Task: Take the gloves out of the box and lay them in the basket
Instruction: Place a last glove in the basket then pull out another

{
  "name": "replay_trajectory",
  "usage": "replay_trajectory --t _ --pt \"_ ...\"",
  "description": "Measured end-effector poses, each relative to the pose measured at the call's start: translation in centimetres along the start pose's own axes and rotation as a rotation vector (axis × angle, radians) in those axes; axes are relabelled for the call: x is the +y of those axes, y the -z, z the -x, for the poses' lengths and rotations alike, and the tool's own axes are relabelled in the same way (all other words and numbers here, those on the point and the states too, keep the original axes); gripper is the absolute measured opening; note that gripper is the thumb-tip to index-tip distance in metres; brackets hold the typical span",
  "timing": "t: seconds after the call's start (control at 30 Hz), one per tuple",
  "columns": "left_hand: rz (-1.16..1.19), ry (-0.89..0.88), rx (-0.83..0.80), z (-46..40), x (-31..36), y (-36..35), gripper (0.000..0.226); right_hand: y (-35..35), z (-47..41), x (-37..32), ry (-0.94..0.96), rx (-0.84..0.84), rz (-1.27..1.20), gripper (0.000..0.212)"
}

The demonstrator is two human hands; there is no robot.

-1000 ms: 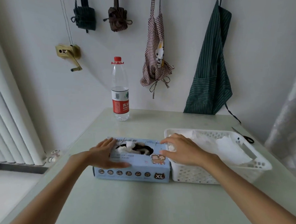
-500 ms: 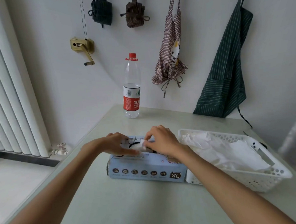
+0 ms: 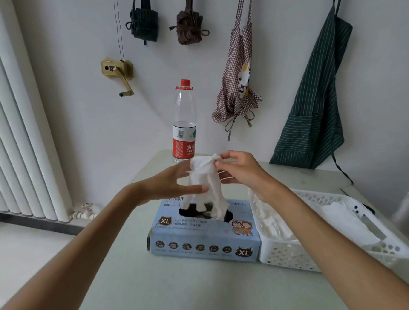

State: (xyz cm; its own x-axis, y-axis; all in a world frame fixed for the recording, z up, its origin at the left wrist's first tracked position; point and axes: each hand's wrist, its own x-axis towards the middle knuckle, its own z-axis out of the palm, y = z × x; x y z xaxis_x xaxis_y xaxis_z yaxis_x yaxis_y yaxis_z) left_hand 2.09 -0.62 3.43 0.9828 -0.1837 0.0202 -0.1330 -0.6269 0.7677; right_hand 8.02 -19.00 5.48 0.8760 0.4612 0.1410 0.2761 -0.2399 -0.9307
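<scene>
Mid-task: we see a thin white glove (image 3: 206, 181) at frame centre, half out of the blue cardboard glove box (image 3: 203, 236). Right hand (image 3: 241, 170) pinches its top; left hand (image 3: 170, 182) steadies it, fingers straight. White perforated plastic basket (image 3: 384, 247), lower right, already holds several gloves; more probably remain.

Bare table (image 3: 183, 288) lies open at six o'clock of the box (image 3: 204, 241); bottle (image 3: 183, 122) stands at twelve; basket (image 3: 324, 250) touches at three.
</scene>
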Motion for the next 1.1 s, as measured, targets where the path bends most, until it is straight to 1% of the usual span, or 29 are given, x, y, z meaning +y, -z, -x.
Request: replay_trajectory --t 0.03,0.1,0.13,0.17,0.2,0.23,0.27,0.3,0.37,0.43,0.53,0.57,0.63,0.7,0.77,0.83,0.9,0.93,0.97,1.0,1.03,1.07,1.1 --pt "0.044 -0.029 0.033 -0.3 0.3 0.0 0.052 0.0 0.1 -0.4 -0.008 -0.013 -0.027 0.006" --pt "0.088 -0.046 0.161 -0.8 0.7 0.1 0.034 0.3 0.0 -0.8 -0.022 0.01 -0.089 0.01" --pt "0.086 -0.039 0.236 -1.0 0.9 0.1 0.03 0.5 0.0 -0.8 -0.041 0.016 -0.134 0.018" --pt "0.09 -0.028 0.293 -1.2 1.1 0.1 0.028 0.8 0.1 -0.7 -0.068 -0.007 -0.157 0.031" --pt "0.109 -0.023 0.328 -1.3 1.3 0.1 0.028 1.1 0.2 -0.5 -0.094 -0.064 -0.114 0.045" --pt "0.131 -0.027 0.345 -1.5 1.5 0.2 0.028 1.4 0.7 -0.2 -0.119 -0.146 -0.011 0.057" --pt "0.146 -0.035 0.351 -1.6 1.8 0.2 0.029 1.5 1.2 0.3 -0.14 -0.222 0.077 0.061" --pt "0.154 -0.044 0.352 -1.7 2.1 0.2 0.029 1.6 1.6 0.9 -0.153 -0.262 0.129 0.058" --pt "0.183 -0.067 0.354 -1.6 2.7 0.2 0.024 2.3 2.2 1.8 -0.129 -0.226 0.123 0.039" --pt "0.22 -0.099 0.33 -1.5 3.2 0.2 0.02 3.3 2.4 2.1 -0.102 -0.145 0.041 0.03" --pt "0.246 -0.087 0.269 -1.3 3.3 0.0 0.023 5.1 2.9 1.8 -0.097 -0.058 -0.152 0.022" --pt "0.267 -0.073 0.245 -1.3 3.1 -0.1 0.025 5.6 3.2 1.8 -0.076 -0.02 -0.149 0.019" --pt "0.368 -0.044 0.195 -1.6 3.0 -0.4 0.026 6.5 3.9 2.0 -0.041 0.035 -0.06 0.018" --pt "0.456 -0.041 0.134 -2.0 3.2 -0.9 0.021 7.4 4.7 2.7 -0.042 0.041 -0.016 0.02" --pt "0.441 -0.047 0.069 -2.4 3.7 -1.2 0.024 8.3 5.7 2.9 -0.046 0.015 0.026 0.024" --pt "0.387 -0.074 0.006 -2.8 4.3 -1.5 0.031 9.7 6.4 3.0 -0.025 0.026 0.135 0.032" --pt "0.349 -0.114 -0.052 -3.1 5.2 -1.7 0.023 11.2 7.0 2.9 -0.019 0.003 0.304 0.044" --pt "0.33 -0.131 -0.077 -3.2 5.8 -1.8 0.02 11.9 7.4 2.9 -0.04 -0.061 0.379 0.053" --pt "0.302 -0.155 -0.101 -3.3 6.3 -2.0 0.023 12.3 7.7 2.7 -0.071 -0.145 0.425 0.065" --pt "0.261 -0.18 -0.12 -3.6 7.0 -2.3 0.026 12.6 8.0 2.5 -0.093 -0.21 0.425 0.079" --pt "0.22 -0.202 -0.131 -3.7 7.7 -2.7 0.023 12.7 8.1 2.1 -0.097 -0.232 0.367 0.093" --pt "0.174 -0.226 -0.139 -3.9 8.5 -3.2 0.014 12.6 8.0 1.7 -0.087 -0.22 0.291 0.103" --pt "0.131 -0.249 -0.143 -4.1 9.2 -3.7 0.01 12.4 7.9 1.4 -0.077 -0.205 0.232 0.108"
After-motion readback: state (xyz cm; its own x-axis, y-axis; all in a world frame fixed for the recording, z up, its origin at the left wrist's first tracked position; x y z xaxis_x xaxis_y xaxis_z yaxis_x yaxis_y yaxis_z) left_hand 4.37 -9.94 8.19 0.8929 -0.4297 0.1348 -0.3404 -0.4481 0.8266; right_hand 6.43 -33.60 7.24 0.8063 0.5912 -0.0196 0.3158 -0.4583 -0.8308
